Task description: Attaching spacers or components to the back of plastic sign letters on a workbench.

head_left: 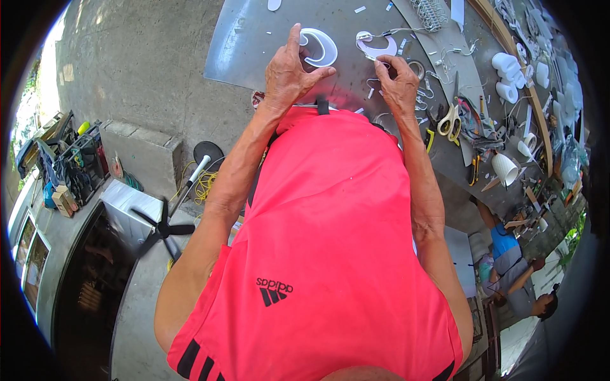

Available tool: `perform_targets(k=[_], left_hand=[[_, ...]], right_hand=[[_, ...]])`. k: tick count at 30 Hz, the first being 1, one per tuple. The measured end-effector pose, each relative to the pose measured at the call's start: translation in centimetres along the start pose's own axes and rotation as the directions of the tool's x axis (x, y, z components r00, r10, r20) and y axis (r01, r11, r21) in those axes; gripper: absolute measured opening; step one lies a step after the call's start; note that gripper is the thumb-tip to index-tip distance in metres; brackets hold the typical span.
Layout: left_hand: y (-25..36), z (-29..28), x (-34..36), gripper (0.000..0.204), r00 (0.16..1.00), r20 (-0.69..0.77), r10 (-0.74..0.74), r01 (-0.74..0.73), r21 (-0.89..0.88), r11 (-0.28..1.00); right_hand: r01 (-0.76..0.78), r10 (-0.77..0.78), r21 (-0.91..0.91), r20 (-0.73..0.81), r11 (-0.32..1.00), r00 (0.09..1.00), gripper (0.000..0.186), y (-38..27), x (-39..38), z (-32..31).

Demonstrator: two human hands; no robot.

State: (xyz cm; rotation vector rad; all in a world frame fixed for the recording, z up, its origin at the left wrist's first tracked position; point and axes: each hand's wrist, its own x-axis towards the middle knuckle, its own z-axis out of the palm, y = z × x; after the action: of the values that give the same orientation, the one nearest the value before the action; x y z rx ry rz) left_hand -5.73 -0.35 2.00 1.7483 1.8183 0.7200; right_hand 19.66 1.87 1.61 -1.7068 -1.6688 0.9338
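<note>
Over a grey counter [244,63], the left hand [289,75] spreads its grip beside a white curved shell [329,47]; the right hand [400,84] bunches at a lilac crescent [389,49], its hold unclear. Apparent fitting work calls for careful alignment.

Forearms [240,155] forward, left grip [288,75] wide, right grip [399,84] in a curl.

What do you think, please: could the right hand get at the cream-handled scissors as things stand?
Probably yes: the cream-handled scissors lie to the right of the right hand, their grip end seemingly uncovered.
</note>
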Motion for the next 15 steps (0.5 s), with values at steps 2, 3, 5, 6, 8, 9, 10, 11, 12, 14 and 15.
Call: perform_targets(k=[2,3,5,6,8,9,10,11,12,14,15], left_hand=[[1.1,-0.9,0.1,0.117,1.000,0.009,0.002,-0.002,0.021,1.000],[1.7,-1.4,0.2,0.105,0.996,-0.065,0.053,-0.045,0.121,0.992],[2.4,-1.8,0.5,0.093,0.986,-0.128,0.110,-0.081,0.214,0.973],[2.5,-2.0,0.7,0.076,0.972,-0.148,0.185,-0.149,0.223,0.963],[2.8,-2.0,1.5,0.059,0.952,-0.172,0.254,-0.211,0.235,0.949],[2.9,-1.7,2.5,0.048,0.929,-0.136,0.345,-0.326,0.142,0.935],[3.0,-1.3,3.4,0.038,0.895,-0.108,0.433,-0.430,0.045,0.901],[3.2,-0.9,4.1,0.036,0.897,-0.032,0.442,-0.441,0.014,0.897],[3.4,-0.3,4.9,0.036,0.898,-0.034,0.440,-0.439,0.015,0.898],[3.3,0.8,6.6,0.038,0.882,0.031,0.469,-0.465,-0.089,0.881],[3.0,0.8,7.2,0.038,0.883,0.031,0.469,-0.465,-0.088,0.881]], right_hand=[[0.005,-0.005,-0.013,-0.018,1.000,1.000,0.015,-0.1,0.0,-0.1],[0.010,-0.011,-0.024,-0.033,1.000,0.999,0.014,-0.2,0.1,0.0],[0.035,-0.035,-0.008,-0.050,0.999,0.998,0.014,0.1,0.2,0.1],[0.063,-0.062,0.012,-0.066,0.998,0.996,0.014,0.2,0.2,0.2],[0.057,-0.056,0.008,-0.078,0.998,0.995,0.013,0.2,0.3,0.5],[0.082,-0.082,-0.001,-0.099,0.997,0.992,0.013,0.2,0.3,0.5],[0.107,-0.107,-0.010,-0.117,0.994,0.987,0.013,0.3,0.3,0.6],[0.109,-0.109,-0.011,-0.115,0.994,0.987,0.013,0.4,0.3,0.6],[0.102,-0.104,-0.019,-0.103,0.995,0.989,0.013,0.4,0.4,0.6],[0.096,-0.098,-0.027,-0.095,0.995,0.991,0.013,0.4,0.5,0.7],[0.091,-0.092,-0.019,-0.094,0.996,0.991,0.014,0.3,0.6,0.7]])
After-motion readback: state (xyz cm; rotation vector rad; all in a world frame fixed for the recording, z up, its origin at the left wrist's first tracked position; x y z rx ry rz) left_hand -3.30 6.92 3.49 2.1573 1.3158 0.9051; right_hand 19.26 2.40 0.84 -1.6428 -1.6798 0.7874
